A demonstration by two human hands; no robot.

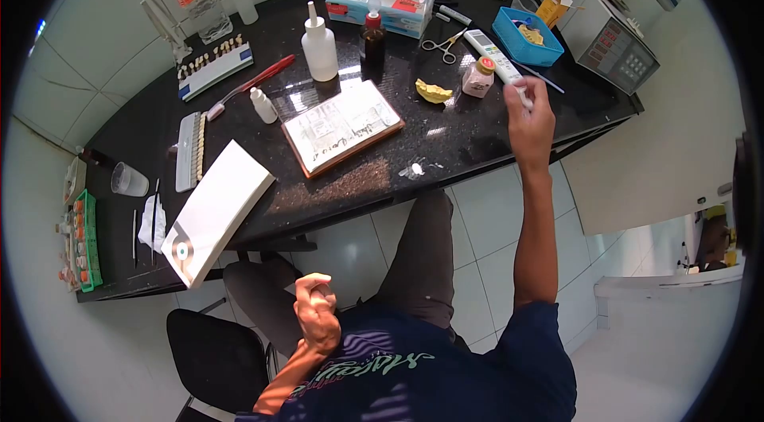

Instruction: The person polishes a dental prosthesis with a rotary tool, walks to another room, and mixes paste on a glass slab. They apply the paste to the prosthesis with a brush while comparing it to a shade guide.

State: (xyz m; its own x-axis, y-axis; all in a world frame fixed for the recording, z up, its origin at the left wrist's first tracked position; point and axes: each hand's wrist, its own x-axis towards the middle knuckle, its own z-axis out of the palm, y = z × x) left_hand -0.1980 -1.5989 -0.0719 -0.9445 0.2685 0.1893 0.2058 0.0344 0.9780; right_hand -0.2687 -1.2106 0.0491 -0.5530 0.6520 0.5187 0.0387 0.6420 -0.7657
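My right hand [531, 124] is over the desk's right front part, thumb and fingers pinched on a small white piece [524, 97] whose kind I cannot make out. Just beyond its fingertips lies a white remote control [492, 54]. To its left stand a pink-filled jar with a yellow-and-red cap [478, 77] and a yellow dental cast [434, 91]. Above my lap, my left hand [317, 317] is raised with its fingers curled closed; anything inside them is hidden. The nearest desk item to it is a long white box [217, 211], jutting over the front edge.
On the black desk [350, 175] are a written-on pad [342, 126], a white squeeze bottle [320, 48], a brown dropper bottle [372, 38], scissors-like forceps [444, 46], tooth shade guides [189, 153], a tissue box [380, 7] and a blue basket [528, 34]. A black chair [215, 354] stands lower left.
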